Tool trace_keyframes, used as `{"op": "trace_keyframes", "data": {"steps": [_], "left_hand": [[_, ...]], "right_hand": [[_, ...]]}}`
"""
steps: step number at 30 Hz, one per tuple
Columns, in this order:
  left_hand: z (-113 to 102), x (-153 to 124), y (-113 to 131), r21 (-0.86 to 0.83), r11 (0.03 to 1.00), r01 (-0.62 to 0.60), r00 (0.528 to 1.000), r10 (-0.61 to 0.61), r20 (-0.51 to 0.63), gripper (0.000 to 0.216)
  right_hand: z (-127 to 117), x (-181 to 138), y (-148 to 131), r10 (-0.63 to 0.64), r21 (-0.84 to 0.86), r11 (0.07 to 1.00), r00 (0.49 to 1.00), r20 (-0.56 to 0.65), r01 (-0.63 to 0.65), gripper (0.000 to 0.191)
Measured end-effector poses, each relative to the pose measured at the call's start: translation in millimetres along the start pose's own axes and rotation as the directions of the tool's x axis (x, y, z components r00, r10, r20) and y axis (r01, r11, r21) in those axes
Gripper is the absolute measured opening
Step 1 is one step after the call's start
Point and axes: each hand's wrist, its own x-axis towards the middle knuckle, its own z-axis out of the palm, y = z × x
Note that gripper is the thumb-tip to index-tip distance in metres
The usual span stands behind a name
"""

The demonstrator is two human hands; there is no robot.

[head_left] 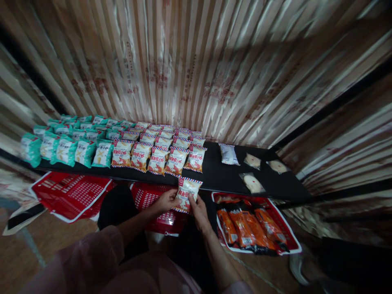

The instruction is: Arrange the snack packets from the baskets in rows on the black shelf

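Between my two hands is a small white snack bag (187, 192) with red lettering and striped edges, held upright in front of the black shelf. My left hand (168, 201) grips its left side, while the thumb of my right hand (199, 210) presses on its lower right front. Just beyond it, several matching snack bags (176, 161) stand in rows on the shelf. To their left are rows of teal and white snack bags (84, 153). A whitish bag (228, 154) lies apart on the right, face not readable.
Three flat clear packets (252, 183) with pale contents lie on the right of the black shelf (214, 175). Below stand red baskets (73, 194), the right one (294, 241) holding orange bags (245, 224). A pleated curtain (171, 61) hangs behind.
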Motion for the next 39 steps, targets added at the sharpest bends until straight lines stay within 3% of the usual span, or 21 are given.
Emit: {"op": "trace_keyframes", "data": {"steps": [6, 13, 18, 27, 32, 39], "left_hand": [[11.9, 10.9, -2.4, -0.087, 0.995, -0.056, 0.994, 0.048, -0.100, 0.048], [20.3, 28.1, 4.7, 0.070, 0.988, -0.139, 0.973, 0.149, -0.176, 0.037], [30.6, 38.4, 13.3, 0.302, 0.948, -0.103, 0.951, 0.182, -0.248, 0.032], [48.4, 42.5, 36.6, 0.653, 0.751, -0.093, 0.901, 0.342, -0.265, 0.036], [54.3, 45.9, 26.2, 0.800, 0.589, -0.117, 0.852, 0.473, -0.224, 0.038], [54.6, 45.1, 13.3, 0.872, 0.435, -0.225, 0.800, 0.593, -0.089, 0.049]], "right_hand": [[-4.3, -1.2, -11.4, -0.059, -0.030, 0.998, 0.998, -0.009, 0.059, 0.059], [-13.2, 2.7, -23.9, -0.116, -0.076, 0.991, 0.993, -0.036, 0.113, 0.061], [-25.7, 17.7, -17.8, -0.185, -0.140, 0.974, 0.982, -0.044, 0.178, 0.059], [-34.6, 45.9, -20.4, -0.269, -0.200, 0.950, 0.952, -0.147, 0.238, 0.056], [-36.4, 52.5, -33.3, -0.292, -0.247, 0.937, 0.941, -0.171, 0.246, 0.054], [-33.7, 68.8, -41.2, -0.330, -0.253, 0.925, 0.928, -0.172, 0.282, 0.055]]}}
